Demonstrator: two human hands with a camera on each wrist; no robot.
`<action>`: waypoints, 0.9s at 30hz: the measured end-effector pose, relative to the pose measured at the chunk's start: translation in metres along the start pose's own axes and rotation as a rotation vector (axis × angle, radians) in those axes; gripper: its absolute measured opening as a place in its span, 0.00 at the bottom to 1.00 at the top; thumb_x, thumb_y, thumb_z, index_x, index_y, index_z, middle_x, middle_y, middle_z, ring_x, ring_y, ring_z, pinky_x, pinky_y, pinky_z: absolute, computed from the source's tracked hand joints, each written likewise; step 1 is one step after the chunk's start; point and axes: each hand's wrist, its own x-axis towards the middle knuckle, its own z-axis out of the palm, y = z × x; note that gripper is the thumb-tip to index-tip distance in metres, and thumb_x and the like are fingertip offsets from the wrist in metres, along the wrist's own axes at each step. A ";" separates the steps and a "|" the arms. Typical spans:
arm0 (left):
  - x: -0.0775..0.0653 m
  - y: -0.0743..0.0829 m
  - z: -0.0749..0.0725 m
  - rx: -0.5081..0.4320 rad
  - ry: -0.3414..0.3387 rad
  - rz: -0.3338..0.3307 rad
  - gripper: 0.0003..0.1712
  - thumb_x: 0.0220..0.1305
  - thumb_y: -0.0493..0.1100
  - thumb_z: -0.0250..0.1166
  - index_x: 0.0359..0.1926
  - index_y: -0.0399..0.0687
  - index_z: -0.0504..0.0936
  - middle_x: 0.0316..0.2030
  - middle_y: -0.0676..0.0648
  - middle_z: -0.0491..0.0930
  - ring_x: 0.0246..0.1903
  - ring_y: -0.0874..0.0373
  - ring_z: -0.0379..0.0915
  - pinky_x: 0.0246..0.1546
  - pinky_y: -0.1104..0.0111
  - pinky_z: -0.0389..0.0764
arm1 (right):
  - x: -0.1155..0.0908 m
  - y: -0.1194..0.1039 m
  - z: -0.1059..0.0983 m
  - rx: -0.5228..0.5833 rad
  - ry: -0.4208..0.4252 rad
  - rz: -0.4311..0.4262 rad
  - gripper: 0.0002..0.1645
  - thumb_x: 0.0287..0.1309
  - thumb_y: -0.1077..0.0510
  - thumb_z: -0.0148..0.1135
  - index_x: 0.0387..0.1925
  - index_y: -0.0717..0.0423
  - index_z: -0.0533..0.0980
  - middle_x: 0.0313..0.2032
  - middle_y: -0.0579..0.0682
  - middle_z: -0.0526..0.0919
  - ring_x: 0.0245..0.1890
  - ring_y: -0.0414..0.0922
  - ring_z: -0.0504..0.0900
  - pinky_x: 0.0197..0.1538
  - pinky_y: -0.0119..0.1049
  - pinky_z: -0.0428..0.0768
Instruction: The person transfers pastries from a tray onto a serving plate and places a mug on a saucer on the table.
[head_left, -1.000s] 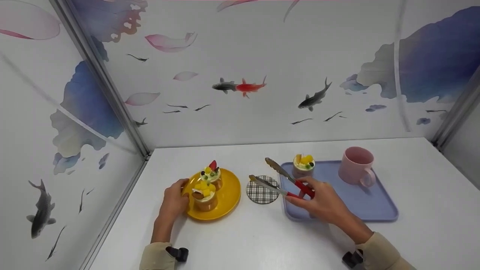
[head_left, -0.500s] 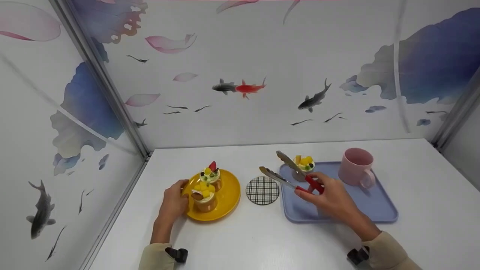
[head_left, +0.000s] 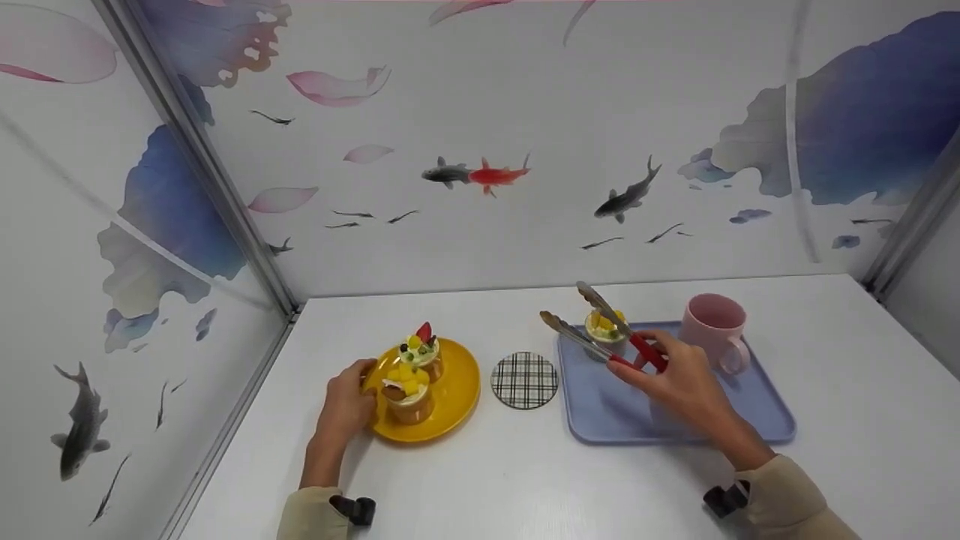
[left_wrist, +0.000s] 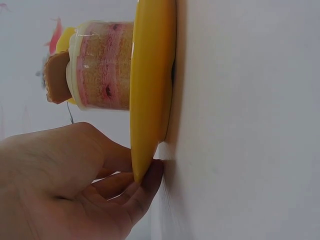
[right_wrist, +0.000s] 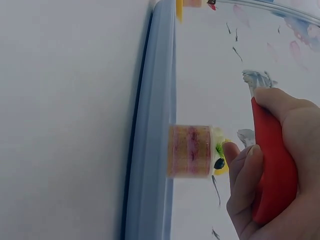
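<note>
My left hand (head_left: 349, 397) pinches the near-left rim of a yellow plate (head_left: 459, 386), thumb above and fingers below in the left wrist view. On the plate stand two layered dessert cups: one with yellow fruit and a biscuit (head_left: 409, 394), the other strawberry-topped (head_left: 421, 352) behind it. My right hand (head_left: 686, 379) grips metal tongs by their red handles (head_left: 646, 351). The tongs' arms are spread and overlap a third dessert cup (head_left: 598, 330) in the head view. This cup stands upright at the far left corner of a lavender tray (head_left: 705, 421).
A pink mug (head_left: 705, 326) with its handle toward the near right stands on the tray's far right part. Between plate and tray lies a round checked coaster (head_left: 525, 381). Patterned wall panels (head_left: 487, 240) border the white table (head_left: 480, 487) at the back and left.
My right hand has moved right and slightly away from me with the tongs, bringing them from above the coaster to the cup on the tray. The left hand stays at the plate.
</note>
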 end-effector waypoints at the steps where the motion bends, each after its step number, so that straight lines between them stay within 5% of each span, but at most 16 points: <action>1: 0.000 0.000 0.000 0.002 0.001 0.001 0.35 0.74 0.25 0.58 0.79 0.38 0.69 0.77 0.33 0.71 0.76 0.38 0.70 0.78 0.45 0.72 | 0.000 0.001 -0.001 -0.003 0.007 -0.001 0.43 0.56 0.32 0.80 0.61 0.57 0.82 0.43 0.56 0.91 0.37 0.49 0.81 0.31 0.27 0.80; 27: 0.001 -0.002 0.000 0.042 0.018 0.034 0.33 0.74 0.26 0.58 0.78 0.36 0.70 0.75 0.32 0.73 0.73 0.37 0.73 0.77 0.44 0.73 | 0.004 0.028 -0.008 -0.078 0.000 0.032 0.38 0.57 0.39 0.83 0.57 0.58 0.78 0.35 0.53 0.84 0.34 0.49 0.75 0.29 0.29 0.72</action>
